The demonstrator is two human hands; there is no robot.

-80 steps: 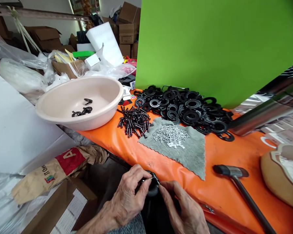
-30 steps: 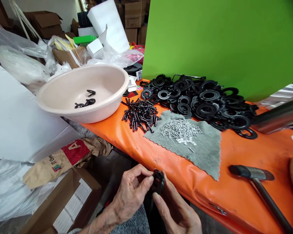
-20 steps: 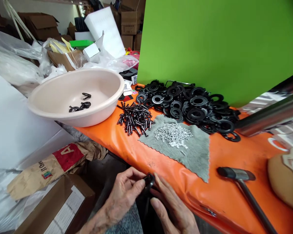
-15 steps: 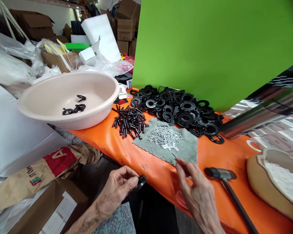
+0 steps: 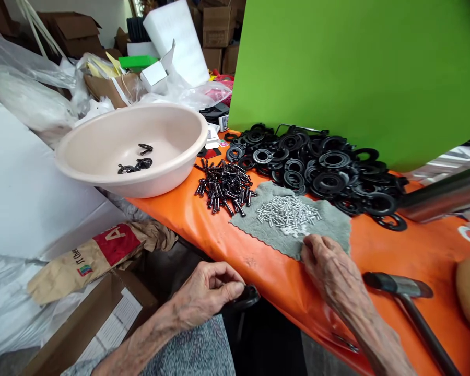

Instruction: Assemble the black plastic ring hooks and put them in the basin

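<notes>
My left hand (image 5: 215, 292) is closed, thumb against forefinger, on a black ring-shaped part (image 5: 247, 297) held off the table's front edge. My right hand (image 5: 329, 261) rests at the front of a grey-green cloth (image 5: 254, 230), fingers pinched together; whatever is in the fingertips is hidden. Just beyond them on the cloth lie a heap of small silver pins (image 5: 285, 210) and some white bits (image 5: 293, 230). Left of the cloth is a pile of black pieces with shiny metal shafts (image 5: 223, 185). Behind it spreads a large heap of black rings (image 5: 329, 183).
A hammer (image 5: 397, 284) lies right of my right hand. A pale basin (image 5: 131, 180) with several black pieces inside stands at the left. The table has an orange cover (image 5: 215, 237). A green panel (image 5: 348, 68) rises behind, and a metal cylinder (image 5: 446, 193) lies at the right.
My right hand has moved forward over the cloth, toward the pins and white bits. My left hand keeps its black ring, now turned flatter. The view has swung slightly left.
</notes>
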